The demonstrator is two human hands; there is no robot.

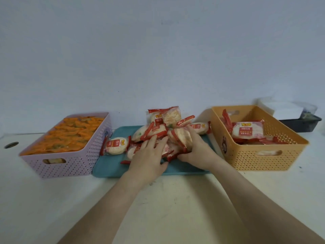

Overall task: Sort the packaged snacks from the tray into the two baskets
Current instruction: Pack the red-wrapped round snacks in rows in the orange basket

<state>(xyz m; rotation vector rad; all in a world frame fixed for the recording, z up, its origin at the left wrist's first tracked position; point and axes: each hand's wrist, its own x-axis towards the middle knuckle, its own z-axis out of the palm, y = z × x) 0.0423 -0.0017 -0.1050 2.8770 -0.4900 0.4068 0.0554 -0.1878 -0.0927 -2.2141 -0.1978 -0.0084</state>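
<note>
As the pale surface (175, 205) fills the lower view, it carries two baskets with a tray between them. Toward the left edge stands the lilac basket (73, 164), packed to the rim with orange packets (70, 134). Toward the right edge stands the orange basket (263, 161), holding only a few sorted packets (247, 132). A black tub (302, 123) sits behind it at the far right corner.

The teal tray (109, 164) lies near the far edge and still bears a heap of red-and-white packets (154, 132). No orange ones show on it.

Both hands are in that heap. The left hand (149, 157) lies on it with its fingers (151, 141) straight and slightly apart, pressing down. The right hand (197, 150) has its fingers curled around a bunch of several packets at the heap's right side. One lone packet (116, 145) lies apart, just beside the lilac basket.

The likely trouble is the size of the bunch. The wrappers look slick, so a packet could slide out on the way to the orange basket and land on the surface. The crackers inside look brittle, so pressing could crack them. The lone packet could also be overlooked.

On the sorted packets a red label shows "151" and, above it, two large white characters, apparently 雪饼. The yellow logo above that is too blurred to read.
</note>
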